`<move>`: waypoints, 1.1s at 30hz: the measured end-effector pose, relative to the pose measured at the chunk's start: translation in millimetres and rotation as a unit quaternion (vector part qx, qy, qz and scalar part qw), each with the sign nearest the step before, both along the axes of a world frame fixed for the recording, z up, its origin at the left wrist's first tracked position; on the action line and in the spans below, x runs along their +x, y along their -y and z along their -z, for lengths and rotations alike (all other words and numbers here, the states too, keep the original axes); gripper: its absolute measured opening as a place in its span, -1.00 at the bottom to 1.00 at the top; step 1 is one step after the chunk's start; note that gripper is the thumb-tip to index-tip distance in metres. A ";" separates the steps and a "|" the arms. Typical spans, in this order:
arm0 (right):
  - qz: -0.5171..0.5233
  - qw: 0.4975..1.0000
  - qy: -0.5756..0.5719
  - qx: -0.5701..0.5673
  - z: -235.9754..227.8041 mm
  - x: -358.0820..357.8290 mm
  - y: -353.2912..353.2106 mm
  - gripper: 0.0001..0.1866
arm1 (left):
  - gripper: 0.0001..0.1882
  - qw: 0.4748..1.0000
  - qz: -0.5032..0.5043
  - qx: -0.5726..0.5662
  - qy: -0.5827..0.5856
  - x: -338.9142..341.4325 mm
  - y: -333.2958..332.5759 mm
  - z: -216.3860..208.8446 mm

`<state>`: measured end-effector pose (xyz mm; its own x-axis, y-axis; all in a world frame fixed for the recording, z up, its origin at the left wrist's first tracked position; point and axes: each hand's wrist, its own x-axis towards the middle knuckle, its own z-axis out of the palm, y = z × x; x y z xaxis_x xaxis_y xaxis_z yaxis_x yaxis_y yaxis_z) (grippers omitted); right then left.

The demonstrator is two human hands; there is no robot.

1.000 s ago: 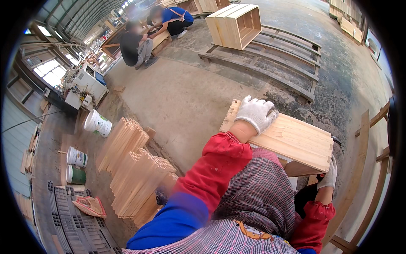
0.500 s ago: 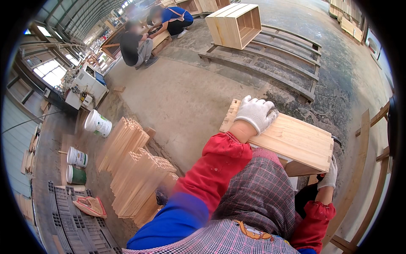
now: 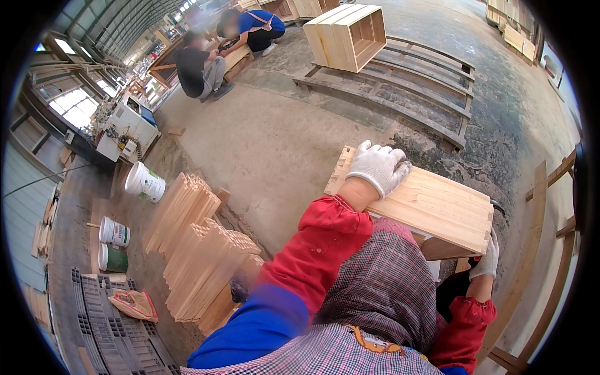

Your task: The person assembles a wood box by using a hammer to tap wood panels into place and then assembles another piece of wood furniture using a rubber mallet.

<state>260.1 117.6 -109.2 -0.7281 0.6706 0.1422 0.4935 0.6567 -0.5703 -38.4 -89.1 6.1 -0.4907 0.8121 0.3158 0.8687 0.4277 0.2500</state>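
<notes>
A pale wooden box (image 3: pixel 431 203) with finger-jointed corners rests in front of my lap, its broad plank face up. My left hand (image 3: pixel 378 169), in a white glove, presses on its left part, fingers bent over the far edge. Low by the box's right end is my gloved right hand (image 3: pixel 484 259), partly covered by the box. Its fingers are curled around something dark with a bit of orange, mostly hidden, so its kind cannot be made out. A black curved piece, perhaps a hose, shows just beyond that end.
Stacks of jointed wooden boards (image 3: pixel 209 269) stand at my left, near a white bucket (image 3: pixel 145 182) and a green bucket (image 3: pixel 112 257). Ahead, a wooden crate (image 3: pixel 350 37) sits on a slatted pallet (image 3: pixel 400 103). Two people crouch at the far left. Timber rails (image 3: pixel 522 269) run along my right.
</notes>
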 end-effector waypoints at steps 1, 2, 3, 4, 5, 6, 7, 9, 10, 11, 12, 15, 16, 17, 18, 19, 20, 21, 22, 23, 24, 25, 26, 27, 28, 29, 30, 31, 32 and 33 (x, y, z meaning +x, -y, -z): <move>0.008 0.997 -0.039 -0.065 1.6 0.8 -1.3 -0.63 | -0.65 1.000 0.001 0.001 0.001 0.3 -0.3 -0.6; 0.020 0.988 -0.081 -0.127 2.6 2.6 -3.0 -0.63 | -0.65 1.000 0.004 0.003 0.002 0.9 -2.0 -1.2; 0.050 0.937 -0.185 -0.291 29.6 10.2 -22.0 -0.63 | -0.65 1.000 0.006 0.005 0.004 1.5 -3.6 -1.7; 0.074 0.847 -0.282 -0.444 34.6 8.7 -25.6 -0.63 | -0.66 1.000 0.006 0.006 0.002 1.4 -3.2 -1.3; 0.055 0.913 -0.214 -0.344 38.9 10.9 -27.5 -0.63 | -0.66 1.000 0.006 0.008 0.001 1.2 -2.9 -0.8; 0.035 0.960 -0.143 -0.236 42.7 13.7 -28.9 -0.62 | -0.66 1.000 0.006 0.011 0.000 1.1 -2.6 -0.3; 0.013 0.989 -0.070 -0.128 42.2 13.5 -27.9 -0.62 | -0.66 1.000 0.006 0.008 -0.001 1.2 -2.8 -0.9; 0.003 0.992 -0.069 -0.103 43.0 14.3 -28.3 -0.62 | -0.66 1.000 0.005 0.003 -0.002 1.3 -3.3 -2.2; -0.007 0.995 -0.058 -0.077 42.9 14.8 -28.8 -0.62 | -0.66 1.000 0.004 0.005 -0.002 1.2 -2.7 -1.8; -0.016 0.997 -0.048 -0.051 43.0 15.2 -29.4 -0.63 | -0.66 1.000 0.004 0.006 -0.003 1.1 -2.2 -1.6; -0.031 0.999 -0.029 -0.014 43.6 15.4 -30.9 -0.63 | -0.66 1.000 0.003 0.006 -0.003 1.0 -1.7 -1.3; -0.037 0.983 -0.138 -0.116 62.1 20.9 -42.7 -0.65 | -0.67 1.000 0.006 0.014 -0.005 0.8 -3.9 0.8; -0.026 0.965 -0.188 -0.183 64.0 19.8 -42.2 -0.65 | -0.67 1.000 0.005 0.012 -0.004 0.7 -3.7 0.6; -0.013 0.939 -0.241 -0.246 65.9 18.7 -41.7 -0.66 | -0.67 1.000 0.004 0.010 -0.003 0.7 -3.6 0.3; 0.007 0.910 -0.280 -0.305 67.7 17.9 -41.0 -0.66 | -0.67 1.000 0.003 0.008 -0.002 0.7 -3.5 0.1; 0.017 0.894 -0.301 -0.331 68.4 17.3 -40.8 -0.65 | -0.67 1.000 0.004 0.009 -0.001 0.7 -3.4 0.0; 0.027 0.877 -0.322 -0.356 69.2 17.1 -40.6 -0.65 | -0.67 1.000 0.004 0.010 0.000 0.8 -3.5 0.0; 0.026 0.878 -0.327 -0.350 74.5 17.6 -42.4 -0.64 | -0.67 1.000 0.004 0.011 0.001 0.9 -3.7 -0.1; 0.029 0.874 -0.332 -0.353 74.0 16.6 -41.7 -0.64 | -0.67 1.000 0.004 0.014 -0.001 0.7 -3.3 0.4; 0.031 0.870 -0.338 -0.357 73.4 15.7 -40.9 -0.64 | -0.68 1.000 0.004 0.016 -0.003 0.6 -2.8 1.2; 0.037 0.862 -0.346 -0.369 72.8 15.5 -39.6 -0.64 | -0.68 1.000 0.005 0.019 -0.006 0.5 -2.6 1.8; 0.038 0.866 -0.343 -0.362 72.1 15.4 -39.3 -0.64 | -0.68 1.000 0.005 0.019 -0.006 0.6 -2.7 1.8; 0.039 0.870 -0.340 -0.355 71.2 15.4 -39.2 -0.64 | -0.68 1.000 0.005 0.020 -0.007 0.6 -2.8 1.7; 0.035 0.885 -0.327 -0.330 71.8 15.9 -40.1 -0.65 | -0.68 1.000 0.006 0.020 -0.008 0.7 -3.0 1.6; 0.030 0.891 -0.323 -0.318 72.0 16.4 -39.7 -0.65 | -0.68 1.000 0.005 0.013 -0.004 1.1 -3.4 0.7; 0.026 0.897 -0.320 -0.305 72.1 16.9 -39.5 -0.65 | -0.68 1.000 0.004 0.005 -0.001 1.2 -4.4 -0.8; 0.023 0.894 -0.326 -0.305 72.5 17.0 -39.1 -0.65 | -0.68 1.000 0.003 -0.002 0.003 1.2 -5.2 -1.8; 0.018 0.892 -0.333 -0.306 72.1 15.6 -38.2 -0.65 | -0.69 1.000 -0.001 -0.007 -0.002 0.8 -5.2 -2.2; 0.013 0.889 -0.339 -0.306 71.8 14.1 -37.2 -0.65 | -0.69 1.000 -0.005 -0.012 -0.006 0.7 -5.4 -2.1; 0.008 0.887 -0.346 -0.306 71.5 12.8 -36.3 -0.65 | -0.70 1.000 -0.009 -0.017 -0.010 0.8 -5.4 -2.3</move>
<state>272.9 153.9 -180.7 -0.5985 0.7858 0.1563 -0.1070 0.1149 -0.9876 -37.5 -83.7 8.4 -0.4990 0.8133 0.2993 0.8656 0.4511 0.2174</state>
